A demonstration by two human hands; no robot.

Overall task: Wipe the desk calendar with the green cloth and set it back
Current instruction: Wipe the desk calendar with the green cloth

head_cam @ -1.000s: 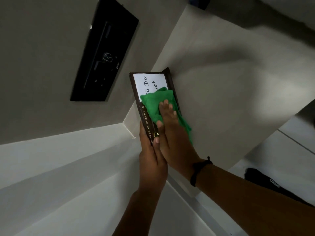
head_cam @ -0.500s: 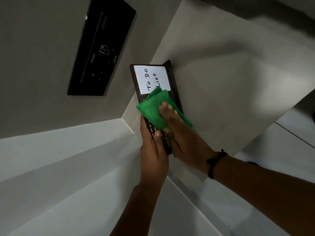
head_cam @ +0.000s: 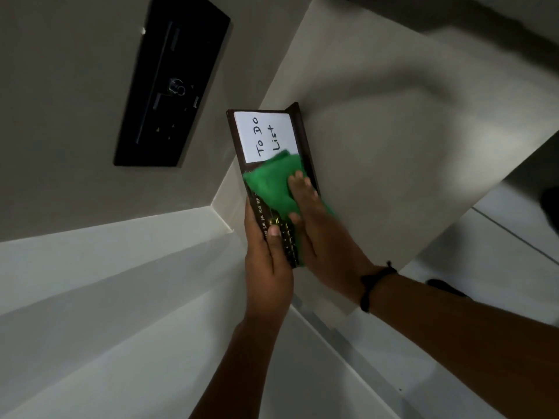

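The desk calendar [head_cam: 266,134] is a dark brown frame with a white "To Do List" card at its far end and a strip of month names along its left edge. It is held up in the middle of the view. My left hand [head_cam: 267,261] grips its near end, thumb on the face. My right hand [head_cam: 320,228] presses the green cloth [head_cam: 270,184] flat on the calendar's middle, just below the white card. The cloth hides part of the calendar's face.
A black switch panel [head_cam: 171,86] is set in the grey wall at the upper left. A pale flat surface [head_cam: 408,146] lies behind the calendar to the right. White ledges [head_cam: 121,282] run across the lower left. A dark object [head_cam: 444,288] lies on the floor at right.
The cloth slid down the calendar from the white card, which now shows fully, and then stayed around the middle. My left hand has kept its grip on the near end.
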